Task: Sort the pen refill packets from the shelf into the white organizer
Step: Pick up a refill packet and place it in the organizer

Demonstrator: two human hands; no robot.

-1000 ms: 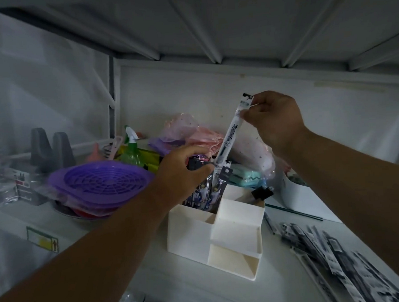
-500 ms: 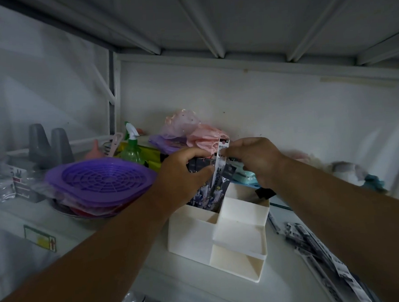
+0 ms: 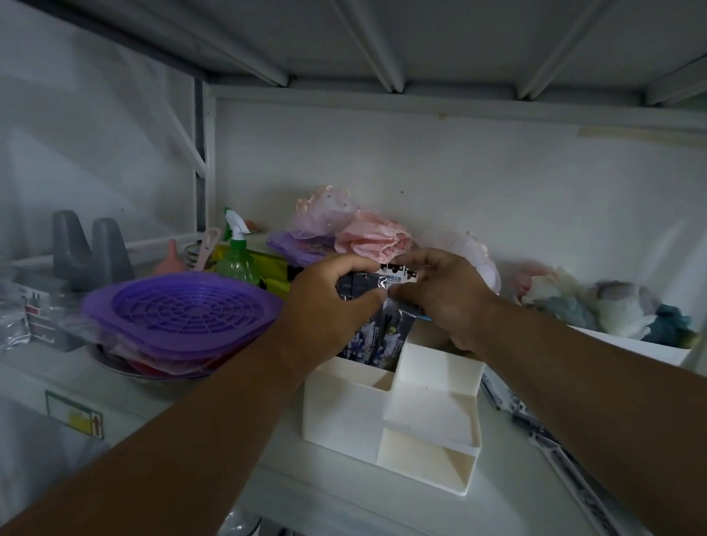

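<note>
Both hands, left (image 3: 329, 306) and right (image 3: 439, 292), grip packets (image 3: 374, 336) standing in organizer (image 3: 347, 407).

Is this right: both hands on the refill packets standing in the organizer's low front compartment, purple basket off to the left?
Not quite. In the head view the left hand and right hand hold the refill packets in the tall back compartment of the white organizer; the front one holds none. The purple basket is left.

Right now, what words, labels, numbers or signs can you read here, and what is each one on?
No text reads clearly.
Refill packet header between both hands: black print, too blurred.
Packets in the white organizer: printed pictures, no legible words.
Sticker on the shelf edge: a red up arrow, words too small.
Red and white label on the box at left: blurred.
Loose packets on the shelf at right: unreadable.
</note>
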